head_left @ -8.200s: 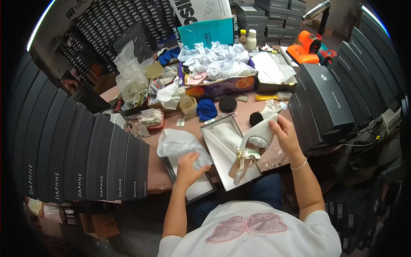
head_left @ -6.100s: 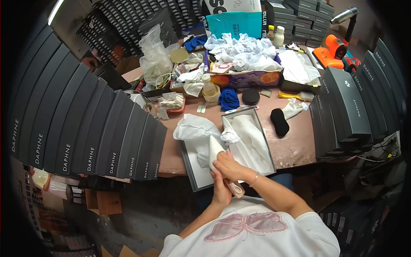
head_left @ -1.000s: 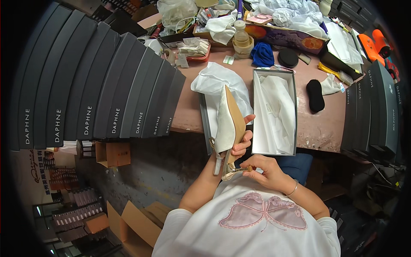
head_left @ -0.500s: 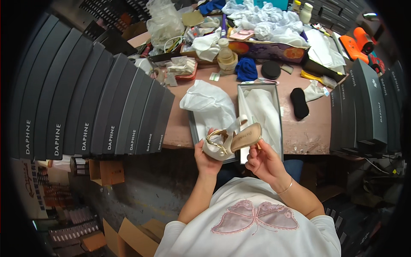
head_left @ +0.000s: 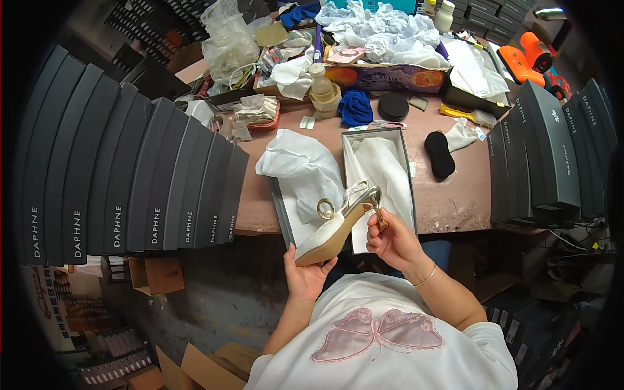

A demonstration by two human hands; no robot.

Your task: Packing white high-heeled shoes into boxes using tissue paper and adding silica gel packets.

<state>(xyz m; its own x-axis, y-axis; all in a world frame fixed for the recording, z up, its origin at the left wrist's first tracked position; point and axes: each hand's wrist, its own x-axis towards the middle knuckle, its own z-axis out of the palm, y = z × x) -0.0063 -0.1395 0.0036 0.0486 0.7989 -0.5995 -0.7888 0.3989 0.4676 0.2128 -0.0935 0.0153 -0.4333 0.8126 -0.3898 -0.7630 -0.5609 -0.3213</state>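
Observation:
A pale high-heeled shoe (head_left: 328,234) with a gold heel and a gold ring ornament is tilted so its tan sole faces me. Under the toe end, my left hand (head_left: 305,276) is closed around the shoe. My right hand (head_left: 395,242) pinches the gold heel between thumb and fingers. Just beyond the shoe lies an open shoebox: one grey-edged half (head_left: 281,209) holds crumpled white tissue paper (head_left: 300,162), and the other half (head_left: 404,153) is lined with white paper (head_left: 380,166).
Tall rows of dark shoeboxes stand at left (head_left: 123,175) and right (head_left: 549,156). Behind are a blue cloth (head_left: 355,108), a round black tin (head_left: 393,106), a bottle (head_left: 320,83), a yellow-handled brush (head_left: 465,114) and a black oval pad (head_left: 439,156). Cardboard boxes (head_left: 156,275) sit below.
The shoe has been turned from showing its insole and strap to showing its sole and heel. My right hand has moved from the insole's back edge to the heel.

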